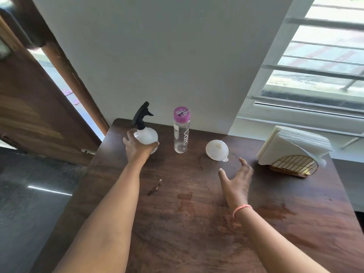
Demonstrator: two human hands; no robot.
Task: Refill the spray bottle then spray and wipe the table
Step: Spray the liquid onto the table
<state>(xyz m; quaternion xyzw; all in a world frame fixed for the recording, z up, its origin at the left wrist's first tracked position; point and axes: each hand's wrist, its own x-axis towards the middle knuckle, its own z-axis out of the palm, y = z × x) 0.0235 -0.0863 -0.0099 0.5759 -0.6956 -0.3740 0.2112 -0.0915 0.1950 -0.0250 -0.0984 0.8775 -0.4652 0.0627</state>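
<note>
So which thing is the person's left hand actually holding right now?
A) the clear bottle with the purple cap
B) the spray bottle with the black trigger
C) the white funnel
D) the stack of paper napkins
B: the left hand is wrapped around the round body of the spray bottle, while the right hand hovers open near the white funnel, touching nothing.

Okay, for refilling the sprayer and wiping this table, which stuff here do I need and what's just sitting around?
Needed:
- clear round spray bottle with black trigger, gripped by the left hand
- clear water bottle with purple cap
- white plastic funnel
- white paper napkins in gold wire holder

Just there:
- small brown scrap on the table
</note>
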